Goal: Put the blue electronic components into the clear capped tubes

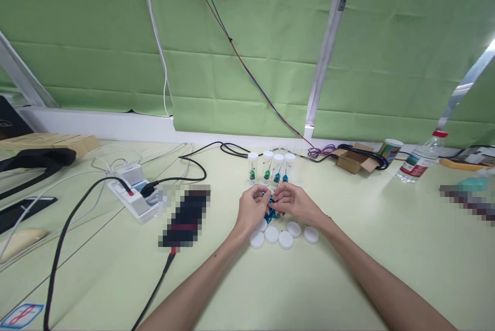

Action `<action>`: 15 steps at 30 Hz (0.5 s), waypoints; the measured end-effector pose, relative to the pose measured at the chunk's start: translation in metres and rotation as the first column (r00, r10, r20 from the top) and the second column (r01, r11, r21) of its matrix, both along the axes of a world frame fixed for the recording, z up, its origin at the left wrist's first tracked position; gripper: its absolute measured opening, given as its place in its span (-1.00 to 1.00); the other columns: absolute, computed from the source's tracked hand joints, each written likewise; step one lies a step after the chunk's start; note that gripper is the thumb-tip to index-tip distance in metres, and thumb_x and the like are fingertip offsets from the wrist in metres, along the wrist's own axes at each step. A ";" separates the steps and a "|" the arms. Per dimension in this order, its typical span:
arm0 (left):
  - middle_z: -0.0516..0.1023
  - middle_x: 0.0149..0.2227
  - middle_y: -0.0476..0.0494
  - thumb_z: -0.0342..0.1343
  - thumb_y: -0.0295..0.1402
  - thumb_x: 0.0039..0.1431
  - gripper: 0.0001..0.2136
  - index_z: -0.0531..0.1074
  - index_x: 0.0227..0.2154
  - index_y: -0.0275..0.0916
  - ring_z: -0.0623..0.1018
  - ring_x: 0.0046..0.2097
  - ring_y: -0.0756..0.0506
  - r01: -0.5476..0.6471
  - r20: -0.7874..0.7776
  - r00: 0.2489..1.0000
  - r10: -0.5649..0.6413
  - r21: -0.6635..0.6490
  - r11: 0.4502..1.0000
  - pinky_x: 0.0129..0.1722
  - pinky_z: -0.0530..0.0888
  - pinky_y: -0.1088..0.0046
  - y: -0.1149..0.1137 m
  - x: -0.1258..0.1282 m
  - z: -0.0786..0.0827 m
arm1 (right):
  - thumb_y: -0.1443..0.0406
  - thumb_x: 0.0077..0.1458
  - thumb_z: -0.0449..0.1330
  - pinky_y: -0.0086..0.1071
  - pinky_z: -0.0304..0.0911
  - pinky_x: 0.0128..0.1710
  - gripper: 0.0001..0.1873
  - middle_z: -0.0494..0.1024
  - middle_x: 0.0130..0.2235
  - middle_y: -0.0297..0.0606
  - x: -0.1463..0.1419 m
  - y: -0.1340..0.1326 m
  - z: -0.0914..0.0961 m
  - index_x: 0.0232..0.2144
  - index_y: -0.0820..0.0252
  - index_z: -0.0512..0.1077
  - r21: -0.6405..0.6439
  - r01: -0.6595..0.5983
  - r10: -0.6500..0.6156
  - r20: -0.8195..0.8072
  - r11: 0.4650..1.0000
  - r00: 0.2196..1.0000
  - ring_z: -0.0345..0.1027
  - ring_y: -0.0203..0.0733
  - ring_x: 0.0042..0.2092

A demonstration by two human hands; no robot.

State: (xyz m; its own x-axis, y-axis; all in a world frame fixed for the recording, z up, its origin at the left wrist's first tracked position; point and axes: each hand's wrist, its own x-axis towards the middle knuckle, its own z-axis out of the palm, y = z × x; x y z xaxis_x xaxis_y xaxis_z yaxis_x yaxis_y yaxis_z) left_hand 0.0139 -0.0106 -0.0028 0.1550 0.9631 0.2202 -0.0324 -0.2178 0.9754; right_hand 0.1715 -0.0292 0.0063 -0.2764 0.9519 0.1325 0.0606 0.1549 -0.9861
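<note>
My left hand (253,208) and my right hand (297,202) meet over the middle of the table, thumbs and fingers pinched close together. Whatever small thing lies between their fingertips is mostly hidden. Right below the fingers is a small heap of shiny blue pieces (269,216). Just beyond the hands, several clear vials with white lids stand upright in a row; a green piece (252,174) shows inside the leftmost vial, and blue ones in those at the right. Loose round white caps (285,240) lie flat on the near side, between my wrists.
Left of my hands lies a blurred dark phone-like object (186,219) on a cable, beside a white power strip (138,194). At the back right are an open cardboard box (350,160), a can (390,151) and a water bottle (419,160). Black cables run along the wall.
</note>
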 end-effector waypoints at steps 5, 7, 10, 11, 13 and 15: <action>0.49 -0.51 -0.05 0.20 -0.21 -0.03 -0.79 0.44 -0.43 -0.27 0.42 -0.59 0.03 0.002 0.008 1.000 -0.002 -0.014 1.000 -0.57 0.37 0.52 0.001 -0.001 0.001 | 0.14 -0.18 0.40 -0.37 0.33 -0.40 -0.58 0.47 -0.43 -0.37 0.000 0.000 0.000 -0.34 0.15 0.30 0.041 0.027 -0.028 0.030 0.999 0.999 0.41 -0.26 -0.40; 0.51 -0.50 -0.07 0.21 -0.21 -0.04 -0.78 0.45 -0.42 -0.28 0.44 -0.58 0.02 0.008 0.024 1.000 -0.007 -0.029 1.000 -0.55 0.38 0.52 0.001 -0.001 0.001 | 0.14 -0.17 0.39 -0.37 0.32 -0.40 -0.59 0.46 -0.46 -0.38 0.000 0.000 0.001 -0.34 0.15 0.31 0.059 0.034 -0.037 0.043 0.998 0.998 0.41 -0.25 -0.40; 0.53 -0.48 -0.11 0.23 -0.21 -0.05 -0.77 0.47 -0.41 -0.29 0.48 -0.54 0.00 0.024 0.068 0.998 -0.020 -0.065 0.998 -0.51 0.41 0.50 0.001 -0.001 0.001 | 0.13 -0.13 0.37 -0.36 0.32 -0.40 -0.62 0.46 -0.44 -0.37 0.000 0.000 0.000 -0.34 0.16 0.31 0.090 0.060 -0.066 0.066 0.994 0.996 0.43 -0.24 -0.39; 0.53 -0.48 -0.11 0.23 -0.22 -0.05 -0.77 0.47 -0.41 -0.29 0.48 -0.54 -0.01 0.029 0.084 0.996 -0.022 -0.079 0.996 -0.50 0.42 0.49 0.001 0.000 0.001 | 0.13 -0.12 0.36 -0.36 0.32 -0.40 -0.63 0.46 -0.41 -0.35 0.000 0.000 0.000 -0.34 0.16 0.32 0.104 0.071 -0.078 0.073 0.992 0.994 0.43 -0.24 -0.39; 0.53 -0.50 -0.10 0.24 -0.23 -0.06 -0.77 0.47 -0.41 -0.30 0.49 -0.53 -0.01 0.038 0.115 0.993 -0.025 -0.104 0.994 -0.48 0.44 0.47 0.000 0.000 0.002 | 0.13 -0.10 0.34 -0.35 0.34 -0.37 -0.65 0.47 -0.37 -0.33 0.000 0.001 0.000 -0.34 0.17 0.33 0.129 0.089 -0.100 0.081 0.988 0.992 0.45 -0.23 -0.36; 0.52 -0.52 -0.08 0.25 -0.25 -0.07 -0.78 0.47 -0.41 -0.30 0.49 -0.53 -0.01 0.048 0.135 0.990 -0.031 -0.126 0.991 -0.45 0.45 0.46 -0.001 0.000 0.003 | 0.14 -0.08 0.33 -0.33 0.36 -0.34 -0.67 0.48 -0.37 -0.32 0.001 0.001 -0.001 -0.33 0.17 0.34 0.142 0.092 -0.104 0.080 0.986 0.991 0.45 -0.21 -0.34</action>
State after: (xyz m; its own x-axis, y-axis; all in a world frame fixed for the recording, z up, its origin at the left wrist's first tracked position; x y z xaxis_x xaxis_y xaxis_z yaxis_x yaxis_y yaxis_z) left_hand 0.0142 -0.0112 0.0006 0.1712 0.9784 0.1163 -0.1694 -0.0870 0.9817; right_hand 0.1721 -0.0283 0.0054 -0.1984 0.9494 0.2435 0.1669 0.2775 -0.9461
